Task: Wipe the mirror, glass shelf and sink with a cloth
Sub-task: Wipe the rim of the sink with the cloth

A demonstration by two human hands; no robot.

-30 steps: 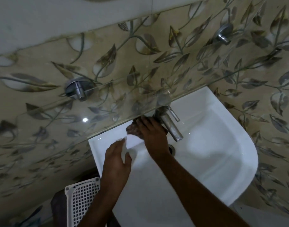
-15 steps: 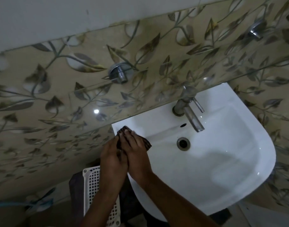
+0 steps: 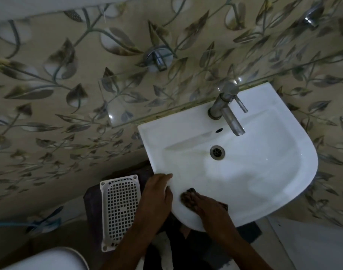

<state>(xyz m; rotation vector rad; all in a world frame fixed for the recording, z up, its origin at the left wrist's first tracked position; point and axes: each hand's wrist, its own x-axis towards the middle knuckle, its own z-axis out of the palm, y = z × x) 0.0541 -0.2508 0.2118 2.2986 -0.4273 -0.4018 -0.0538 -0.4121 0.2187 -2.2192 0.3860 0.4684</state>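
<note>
Room: a dim bathroom seen from above, its wall [image 3: 50,117] covered in beige tiles with a grey leaf-and-vine pattern.
Glass shelf: a clear glass shelf [image 3: 166,98] juts from the wall above the sink's back edge, carried by round metal brackets [image 3: 159,57]; a second bracket shows near the top right corner.
Sink: a white sink [image 3: 264,172] with a rounded front rim, fixed to the wall; its metal drain [image 3: 217,152] sits in the middle of the bowl and a small overflow hole lies just behind it.
Tap: a dull metal tap [image 3: 228,112] stands at the back of the sink, spout angled over the bowl, with a thin lever sticking out to the side.
Cloth: a dark cloth [image 3: 188,198] lies on the near rim of the sink, mostly hidden under the right hand.
Right hand: the right hand [image 3: 207,209] presses flat on the cloth, fingers stretched out over it rather than curled; grip spread wide.
Left hand: the left hand [image 3: 157,193] rests on the sink's near-left edge, fingers bent over the rim; it holds no object, grip loosely curled on the rim.
Basket: a white perforated plastic basket [image 3: 119,211] stands below the sink, just left of the left forearm.
Lower left: a rounded white object [image 3: 50,259], partly cut off by the frame.
</note>
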